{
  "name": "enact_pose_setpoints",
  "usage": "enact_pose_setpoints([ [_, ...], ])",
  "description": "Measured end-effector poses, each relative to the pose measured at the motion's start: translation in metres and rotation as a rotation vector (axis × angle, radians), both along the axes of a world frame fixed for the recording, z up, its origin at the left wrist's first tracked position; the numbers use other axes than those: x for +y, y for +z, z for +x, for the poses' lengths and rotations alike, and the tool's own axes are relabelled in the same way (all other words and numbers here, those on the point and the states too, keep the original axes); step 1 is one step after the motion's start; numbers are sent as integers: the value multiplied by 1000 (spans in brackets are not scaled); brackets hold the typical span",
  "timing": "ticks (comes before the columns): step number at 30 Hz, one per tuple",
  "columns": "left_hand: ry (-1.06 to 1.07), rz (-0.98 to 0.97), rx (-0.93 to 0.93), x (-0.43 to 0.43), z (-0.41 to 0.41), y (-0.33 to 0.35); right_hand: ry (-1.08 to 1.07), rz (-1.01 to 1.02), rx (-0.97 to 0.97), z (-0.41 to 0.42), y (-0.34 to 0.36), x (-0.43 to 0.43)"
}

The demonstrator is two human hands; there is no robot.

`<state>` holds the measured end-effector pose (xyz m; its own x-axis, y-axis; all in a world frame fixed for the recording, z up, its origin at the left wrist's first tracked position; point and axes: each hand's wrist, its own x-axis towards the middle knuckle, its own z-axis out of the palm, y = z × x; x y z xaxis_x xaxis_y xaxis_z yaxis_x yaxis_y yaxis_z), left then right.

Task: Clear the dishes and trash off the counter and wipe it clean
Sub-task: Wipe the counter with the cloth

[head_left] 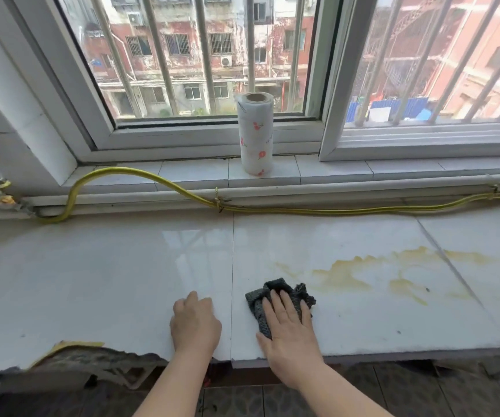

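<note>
Counter (107, 281), cloth (256, 299) half under right hand (288, 326)

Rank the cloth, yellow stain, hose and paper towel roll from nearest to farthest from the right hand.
1. Cloth, pressed under the right hand.
2. Yellow stain, on the counter, just to the right.
3. Hose, along the counter's back edge.
4. Paper towel roll, upright on the windowsill.

The right hand (288, 323) covers the near part of the dark cloth (273, 291). The yellow hose (116, 169) runs out past the right picture edge; the surface (92, 281) is cut off at both sides.
</note>
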<state>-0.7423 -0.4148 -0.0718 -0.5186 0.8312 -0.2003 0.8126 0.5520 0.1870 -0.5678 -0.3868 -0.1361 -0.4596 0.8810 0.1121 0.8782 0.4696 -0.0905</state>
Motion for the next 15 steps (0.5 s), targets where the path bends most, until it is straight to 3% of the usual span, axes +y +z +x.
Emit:
enact_pose_setpoints([
  [7, -41, 59, -5, 29, -6, -9, 71, -79, 11, -49, 2, 21],
  [15, -74, 43, 27, 61, -58, -10, -57, -239, 0, -86, 11, 91],
])
